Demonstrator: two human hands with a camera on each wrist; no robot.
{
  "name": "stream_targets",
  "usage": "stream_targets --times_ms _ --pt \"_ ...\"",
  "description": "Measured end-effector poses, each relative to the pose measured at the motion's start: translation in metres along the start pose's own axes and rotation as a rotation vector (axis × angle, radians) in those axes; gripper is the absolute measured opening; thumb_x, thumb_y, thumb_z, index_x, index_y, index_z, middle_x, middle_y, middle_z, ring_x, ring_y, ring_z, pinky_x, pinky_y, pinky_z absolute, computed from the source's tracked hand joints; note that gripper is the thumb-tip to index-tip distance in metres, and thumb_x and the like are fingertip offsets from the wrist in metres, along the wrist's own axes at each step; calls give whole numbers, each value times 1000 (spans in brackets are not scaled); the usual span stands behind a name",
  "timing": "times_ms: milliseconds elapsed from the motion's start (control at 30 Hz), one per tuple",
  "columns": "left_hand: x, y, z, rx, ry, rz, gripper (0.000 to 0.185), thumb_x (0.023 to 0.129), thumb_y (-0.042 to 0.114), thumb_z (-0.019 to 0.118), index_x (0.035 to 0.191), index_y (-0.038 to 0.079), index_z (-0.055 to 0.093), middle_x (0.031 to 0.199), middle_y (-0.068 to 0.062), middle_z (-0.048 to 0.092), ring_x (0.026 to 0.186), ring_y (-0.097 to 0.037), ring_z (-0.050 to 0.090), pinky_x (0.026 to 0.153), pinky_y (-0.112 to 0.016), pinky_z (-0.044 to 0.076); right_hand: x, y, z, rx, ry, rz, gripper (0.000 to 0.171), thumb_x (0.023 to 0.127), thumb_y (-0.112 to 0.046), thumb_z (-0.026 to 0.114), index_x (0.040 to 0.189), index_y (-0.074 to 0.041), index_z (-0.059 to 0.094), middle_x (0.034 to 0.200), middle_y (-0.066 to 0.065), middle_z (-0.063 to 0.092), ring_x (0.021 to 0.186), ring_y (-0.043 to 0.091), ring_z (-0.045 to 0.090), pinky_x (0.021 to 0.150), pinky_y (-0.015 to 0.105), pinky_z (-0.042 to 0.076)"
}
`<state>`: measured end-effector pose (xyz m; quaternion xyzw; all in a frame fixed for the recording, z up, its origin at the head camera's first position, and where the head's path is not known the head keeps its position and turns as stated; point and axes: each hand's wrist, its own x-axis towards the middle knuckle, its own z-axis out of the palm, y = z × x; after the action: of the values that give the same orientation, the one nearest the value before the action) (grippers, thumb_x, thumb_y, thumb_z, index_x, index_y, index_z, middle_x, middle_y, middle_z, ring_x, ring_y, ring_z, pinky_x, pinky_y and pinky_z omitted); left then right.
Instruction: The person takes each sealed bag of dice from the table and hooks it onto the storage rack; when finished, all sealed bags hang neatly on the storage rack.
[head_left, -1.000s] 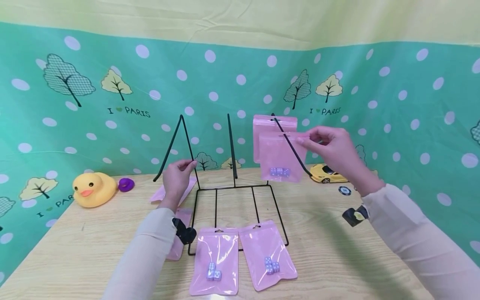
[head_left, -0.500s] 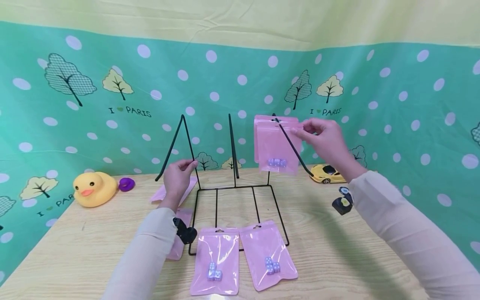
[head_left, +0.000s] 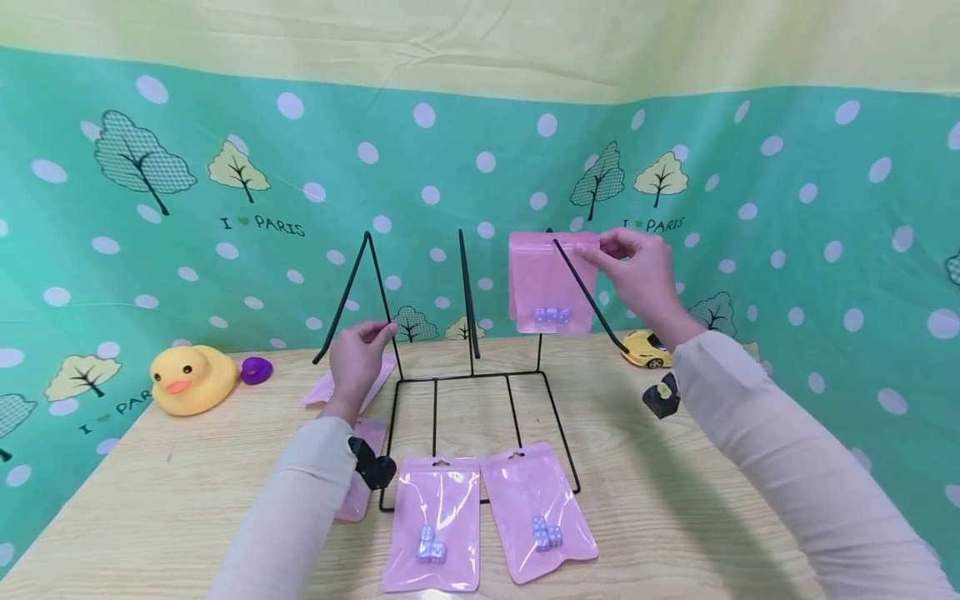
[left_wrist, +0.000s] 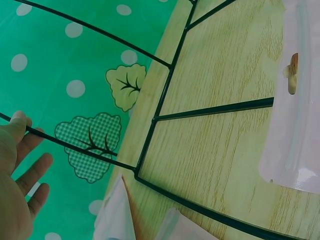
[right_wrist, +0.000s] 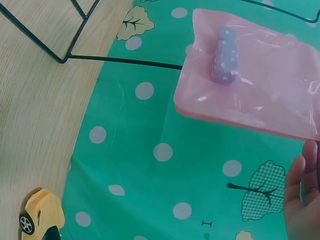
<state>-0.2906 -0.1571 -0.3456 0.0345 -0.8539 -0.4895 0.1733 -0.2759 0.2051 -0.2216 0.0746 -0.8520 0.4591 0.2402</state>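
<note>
A black wire rack (head_left: 480, 374) with prongs stands on the table. My left hand (head_left: 356, 360) pinches its left upright between thumb and forefinger; in the left wrist view the other fingers of that hand (left_wrist: 17, 172) spread loosely. At the right prong, my right hand (head_left: 636, 268) pinches the upper right corner of a pink zip pouch (head_left: 547, 279) with a row of purple dice (head_left: 552, 315) low inside. This pouch hangs on the prong, close in front of another pink pouch. The right wrist view shows the pouch (right_wrist: 270, 85) from below, its pinched corner out of frame.
Two pink pouches with dice, a left one (head_left: 432, 517) and a right one (head_left: 542, 512), lie at the rack's front. More pouches (head_left: 367, 433) lie partly under my left arm. A yellow duck (head_left: 193, 379), a small purple duck (head_left: 256, 370) and a yellow toy car (head_left: 645, 350) stand farther back.
My right hand has moved the pouch back and up along the right prong, until it nearly covers the pouch behind. The left hand keeps its place on the rack.
</note>
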Motion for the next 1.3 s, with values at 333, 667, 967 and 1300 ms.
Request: stream_targets --times_ms 333,667,967,1300 --pt "-1 0 0 1 9 3 36 102 31 66 124 3 72 117 -18 72 113 -33 64 96 -48 50 1 0 7 -13 44 -10 45 90 -48 76 103 -5 74 91 4 69 83 15 59 70 22 49" --pt "0 -2 1 1 8 2 35 101 30 66 124 3 72 117 -18 72 112 -32 64 96 -48 50 -2 0 7 -23 88 -51 47 92 -43 76 119 -4 69 98 8 66 89 14 57 80 26 45" --pt "-1 -1 1 2 29 25 34 101 28 66 122 1 73 115 -20 73 112 -34 65 96 -49 49 -7 8 0 -32 75 -91 44 94 -40 75 117 -4 69 97 6 65 88 14 58 78 24 46" --pt "-1 -1 1 -2 22 22 33 102 26 66 122 1 72 115 -21 72 112 -35 65 97 -49 49 -22 19 -13 -86 -69 -54 50 97 -53 65 119 -9 68 104 8 67 96 18 57 78 31 46"
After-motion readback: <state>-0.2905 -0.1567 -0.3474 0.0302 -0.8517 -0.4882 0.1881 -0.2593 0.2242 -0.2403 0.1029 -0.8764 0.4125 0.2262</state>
